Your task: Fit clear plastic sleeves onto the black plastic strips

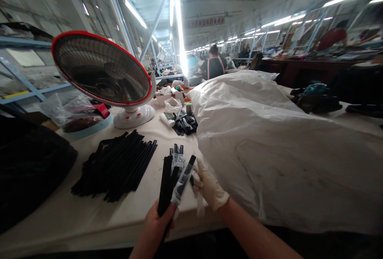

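Observation:
My bare left hand [157, 221] is closed around a small bundle of black strips [166, 185] held upright at the table's front edge. One strip in a clear plastic sleeve [183, 181] leans out to the right. My right hand [209, 189], in a white glove, pinches the sleeve near its middle. Behind them a few more sleeved strips [177, 153] lie on the white table [89, 215]. A large fan-shaped pile of loose black strips [119, 165] lies to the left.
A big white plastic sack [269, 143] fills the right of the table. A red-rimmed fan [103, 71] stands at the back left beside a plastic bag [72, 113]. Black fabric [26, 167] lies at far left. Another person [214, 65] sits far back.

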